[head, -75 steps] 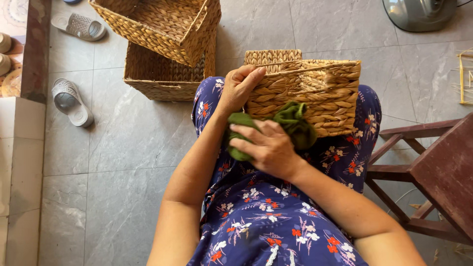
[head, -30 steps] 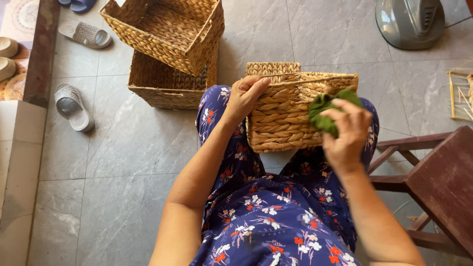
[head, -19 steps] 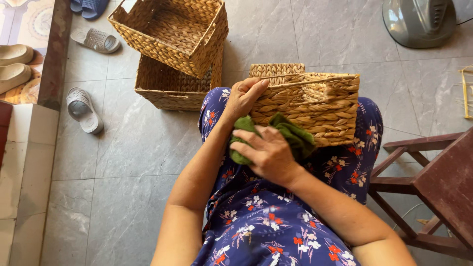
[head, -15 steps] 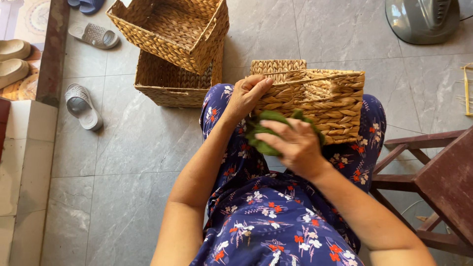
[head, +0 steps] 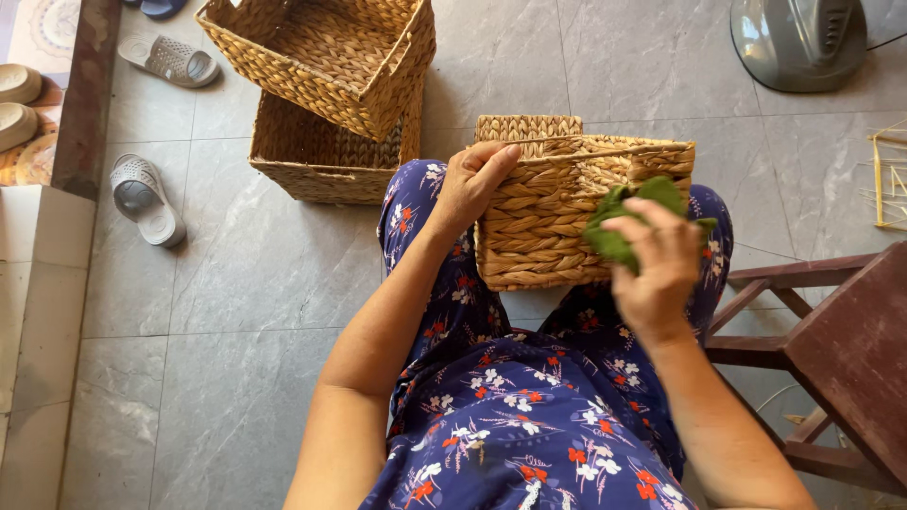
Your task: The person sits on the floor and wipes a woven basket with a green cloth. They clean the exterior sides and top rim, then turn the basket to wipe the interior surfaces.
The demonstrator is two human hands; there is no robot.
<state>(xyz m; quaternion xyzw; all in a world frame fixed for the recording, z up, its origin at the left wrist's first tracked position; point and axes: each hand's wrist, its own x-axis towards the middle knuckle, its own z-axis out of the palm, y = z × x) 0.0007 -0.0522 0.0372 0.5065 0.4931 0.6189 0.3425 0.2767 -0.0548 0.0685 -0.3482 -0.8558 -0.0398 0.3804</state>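
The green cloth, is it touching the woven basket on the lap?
Touching. The head view shows the right hand pressing the green cloth flat against the near wall of the basket, with no gap between them.

My right hand (head: 661,269) presses a green cloth (head: 624,222) on a golden-tan woven basket (head: 548,222). My dress (head: 529,416) is navy with red and white flowers. The floor (head: 255,283) is grey marbled tile.

Grey stone-tile floor (head: 246,283) in daylight, a dark wooden stool (head: 850,349) at right, sandals (head: 142,194) left.
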